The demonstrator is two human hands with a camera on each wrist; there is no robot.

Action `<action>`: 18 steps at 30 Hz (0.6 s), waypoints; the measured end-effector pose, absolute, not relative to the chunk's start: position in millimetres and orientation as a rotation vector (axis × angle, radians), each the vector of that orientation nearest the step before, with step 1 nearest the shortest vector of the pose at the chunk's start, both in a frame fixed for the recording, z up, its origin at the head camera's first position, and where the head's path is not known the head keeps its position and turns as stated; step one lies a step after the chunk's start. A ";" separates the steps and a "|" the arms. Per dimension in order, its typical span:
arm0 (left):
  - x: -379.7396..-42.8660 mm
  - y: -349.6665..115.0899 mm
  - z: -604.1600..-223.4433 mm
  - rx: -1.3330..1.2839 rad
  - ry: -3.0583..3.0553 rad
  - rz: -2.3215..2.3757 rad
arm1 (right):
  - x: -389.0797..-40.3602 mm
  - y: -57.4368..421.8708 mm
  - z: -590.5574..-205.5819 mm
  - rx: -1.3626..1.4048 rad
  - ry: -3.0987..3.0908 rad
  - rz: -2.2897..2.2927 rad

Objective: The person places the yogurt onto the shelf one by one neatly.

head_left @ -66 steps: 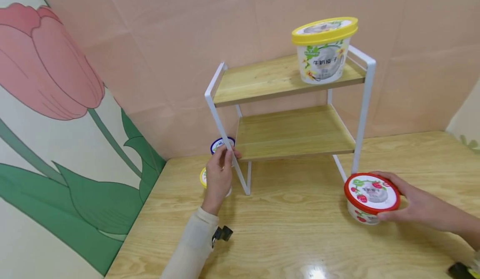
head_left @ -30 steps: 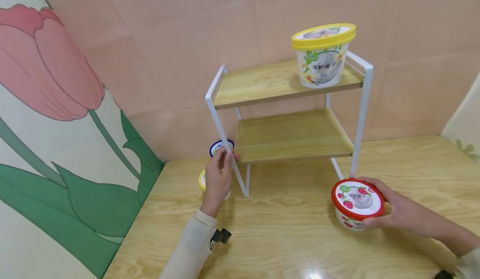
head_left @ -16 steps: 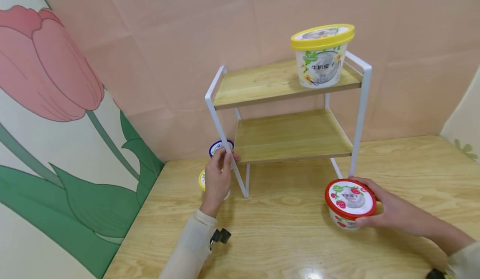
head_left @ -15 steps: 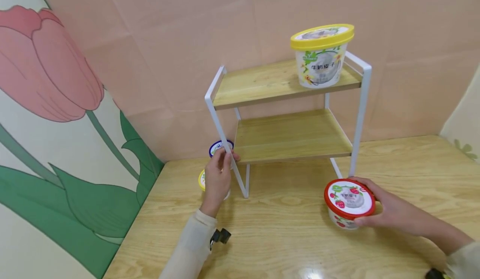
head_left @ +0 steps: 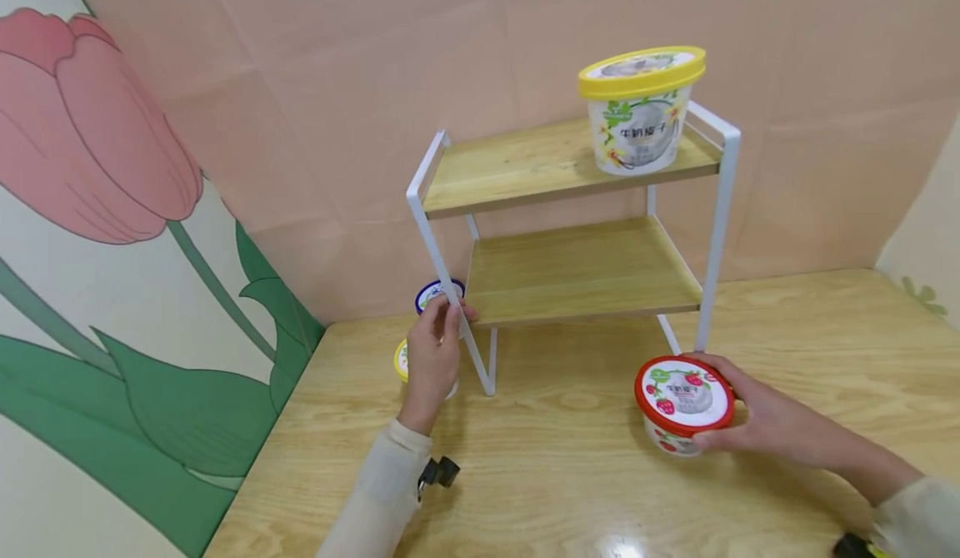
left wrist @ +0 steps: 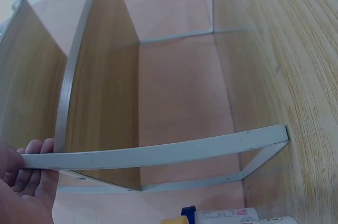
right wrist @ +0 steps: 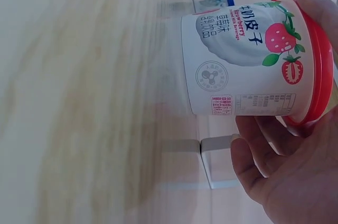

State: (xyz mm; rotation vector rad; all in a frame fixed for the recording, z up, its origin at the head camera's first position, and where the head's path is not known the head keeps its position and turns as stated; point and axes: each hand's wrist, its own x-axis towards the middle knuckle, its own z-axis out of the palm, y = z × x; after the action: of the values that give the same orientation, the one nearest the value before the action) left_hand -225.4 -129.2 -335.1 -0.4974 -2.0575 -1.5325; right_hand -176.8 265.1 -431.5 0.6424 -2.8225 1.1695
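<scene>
Holding the red-lidded strawberry milk-beverage tub [head_left: 684,395] in right fingers [right wrist: 245,166], closer than a second ago to left fingers [head_left: 433,320] pinching a white front leg [left wrist: 158,154]; apparently bringing the work before the two-tier shelf [head_left: 585,266].

Head: high and farthest back, facing forward and down over the two-tier wood-and-white-metal shelf [head_left: 585,270].
Left wrist: close by your left hand [left wrist: 25,197], turned sideways, looking into that shelf.
Right wrist: very near your red-lidded white round tub [right wrist: 248,60], also sideways.
Tub: shared by head and right wrist views.
</scene>
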 end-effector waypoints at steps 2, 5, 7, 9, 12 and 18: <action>-227.9 -130.1 -336.7 -0.492 -2.060 -1.529 | -177.5 263.3 -431.2 0.651 -2.817 1.172; -236.7 -132.5 -345.1 -0.483 -2.069 -1.534 | -177.6 261.8 -430.9 0.658 -2.808 1.168; -242.3 -134.0 -351.0 -0.480 -2.071 -1.536 | -177.3 261.4 -430.8 0.657 -2.804 1.163; -246.0 -135.1 -355.2 -0.481 -2.066 -1.543 | -177.0 261.1 -430.8 0.657 -2.801 1.164; -246.5 -135.8 -356.5 -0.484 -2.057 -1.555 | -176.8 260.1 -430.6 0.660 -2.800 1.162; -246.4 -136.8 -357.0 -0.483 -2.053 -1.553 | -176.8 255.8 -428.5 0.667 -2.820 1.207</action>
State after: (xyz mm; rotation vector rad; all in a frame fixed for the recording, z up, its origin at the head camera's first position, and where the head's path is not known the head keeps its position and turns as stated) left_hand -246.4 -136.8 -357.0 -0.4831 -2.0531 -1.5531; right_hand -176.8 255.8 -428.5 0.6667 -2.8204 1.2071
